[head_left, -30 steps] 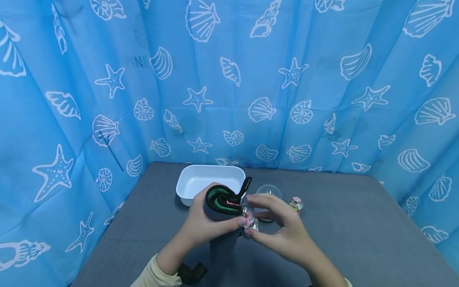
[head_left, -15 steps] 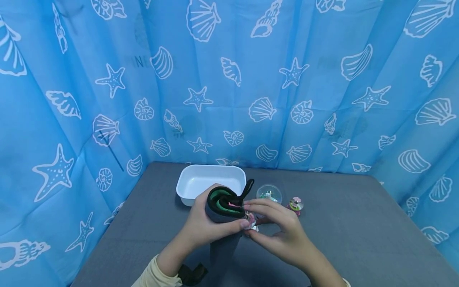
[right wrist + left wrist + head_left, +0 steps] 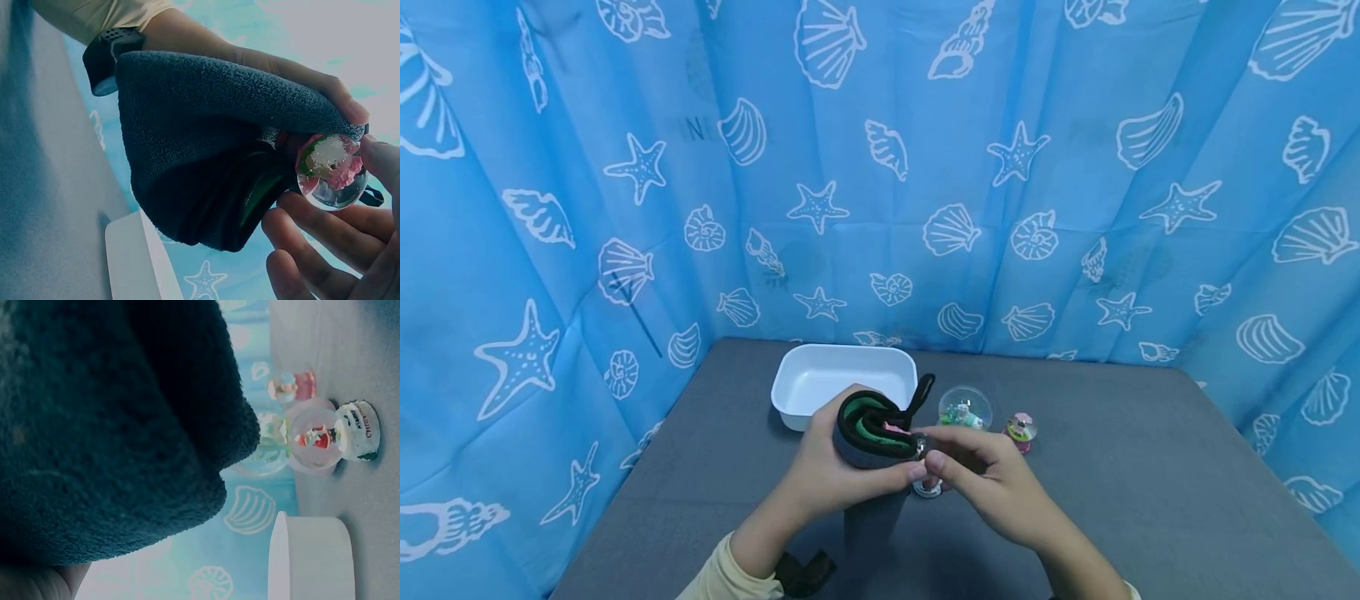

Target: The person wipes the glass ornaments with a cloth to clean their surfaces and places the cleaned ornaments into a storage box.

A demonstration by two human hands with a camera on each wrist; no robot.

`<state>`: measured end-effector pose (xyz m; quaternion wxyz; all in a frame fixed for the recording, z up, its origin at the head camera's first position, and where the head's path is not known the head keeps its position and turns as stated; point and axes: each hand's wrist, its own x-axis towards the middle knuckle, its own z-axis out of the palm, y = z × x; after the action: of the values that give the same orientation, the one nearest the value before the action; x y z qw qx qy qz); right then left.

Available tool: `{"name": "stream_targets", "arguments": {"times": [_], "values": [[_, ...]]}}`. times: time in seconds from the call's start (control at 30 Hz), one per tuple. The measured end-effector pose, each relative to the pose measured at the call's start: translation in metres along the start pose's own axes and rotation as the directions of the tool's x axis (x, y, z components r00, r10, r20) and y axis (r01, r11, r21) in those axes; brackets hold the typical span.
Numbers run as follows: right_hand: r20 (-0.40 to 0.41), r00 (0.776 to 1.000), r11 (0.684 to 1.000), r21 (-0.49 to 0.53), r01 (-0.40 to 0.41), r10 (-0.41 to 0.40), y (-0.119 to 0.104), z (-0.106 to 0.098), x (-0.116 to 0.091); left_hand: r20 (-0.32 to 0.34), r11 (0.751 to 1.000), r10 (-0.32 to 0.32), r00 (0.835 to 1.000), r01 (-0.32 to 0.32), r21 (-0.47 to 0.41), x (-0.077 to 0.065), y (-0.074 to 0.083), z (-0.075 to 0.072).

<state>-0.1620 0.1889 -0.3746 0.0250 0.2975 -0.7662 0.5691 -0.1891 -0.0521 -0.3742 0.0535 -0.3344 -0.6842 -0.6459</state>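
Observation:
My left hand grips a folded dark grey-blue cloth with black trim, a hanging loop and a green inner side. In my right hand, thumb and fingers pinch a small snow globe with pink and green decoration inside. The globe's ball faces outward, and its lower part is tucked against the cloth, mostly hidden by the fold. Below the hands stands a Christmas snow globe with a red figure and a white lettered base.
A white rectangular bin stands at the back left of the grey table. Behind the hands is a larger clear globe, with a small pink-based snow globe to its right. A blue shell-print curtain hangs behind.
My right thumb has moved up and its fingers have closed in around the snow globe at the cloth's edge. The larger globe behind shows more now. My left hand has barely moved.

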Motion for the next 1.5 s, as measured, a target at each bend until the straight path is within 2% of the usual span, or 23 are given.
{"name": "stream_targets", "arguments": {"times": [0.1, 0.2, 0.33, 0.53, 0.63, 0.77, 0.83, 0.97, 1.17, 1.27, 1.5], "values": [[0.007, 0.999, 0.999, 0.010, -0.035, 0.035, 0.0003, -0.0002, -0.0001, -0.012, 1.000, 0.014, 1.000, -0.014, 0.007, 0.0005, -0.0002, 0.0002], [-0.007, 1.000, 0.999, -0.026, -0.025, 0.025, 0.0006, 0.0006, -0.0005, -0.022, 1.000, 0.020, 1.000, -0.020, 0.009, 0.0007, -0.0002, -0.0003], [-0.055, 0.998, 0.996, -0.091, 0.026, -0.031, -0.0001, 0.0010, -0.0012, -0.024, 1.000, 0.022, 0.999, -0.022, 0.010, 0.0007, 0.0002, -0.0009], [-0.102, 0.984, 0.983, -0.123, 0.134, -0.147, -0.0042, -0.0001, -0.0027, -0.023, 0.999, 0.013, 1.000, -0.014, -0.036, -0.0004, 0.0025, 0.0000], [-0.110, 0.956, 0.955, -0.153, 0.255, -0.273, -0.0035, 0.0015, -0.0026, -0.026, 0.999, 0.030, 0.999, -0.031, -0.040, -0.0005, 0.0026, -0.0001], [-0.112, 0.881, 0.877, -0.217, 0.429, -0.459, 0.0001, 0.0047, -0.0008, -0.028, 0.998, 0.053, 0.998, -0.054, -0.034, -0.0008, 0.0014, -0.0010], [-0.114, 0.853, 0.845, -0.251, 0.472, -0.510, 0.0015, 0.0062, 0.0000, -0.026, 0.998, 0.056, 0.998, -0.057, -0.036, -0.0007, 0.0015, -0.0011], [-0.127, 0.839, 0.830, -0.286, 0.479, -0.529, 0.0019, 0.0084, 0.0000, -0.023, 0.997, 0.058, 0.998, -0.059, -0.045, -0.0007, 0.0026, -0.0012], [-0.109, 0.851, 0.829, -0.318, 0.460, -0.514, -0.0012, 0.0093, -0.0008, -0.029, 0.998, 0.048, 0.998, -0.049, -0.033, -0.0007, 0.0034, -0.0007], [-0.099, 0.869, 0.842, -0.321, 0.433, -0.484, -0.0028, 0.0093, -0.0011, -0.035, 0.999, 0.034, 0.999, -0.035, -0.039, -0.0009, 0.0034, -0.0007], [-0.101, 0.940, 0.901, -0.334, 0.276, -0.325, -0.0048, 0.0072, -0.0031, -0.052, 1.000, 0.013, 0.999, -0.014, -0.021, 0.0001, 0.0043, -0.0012]]}}
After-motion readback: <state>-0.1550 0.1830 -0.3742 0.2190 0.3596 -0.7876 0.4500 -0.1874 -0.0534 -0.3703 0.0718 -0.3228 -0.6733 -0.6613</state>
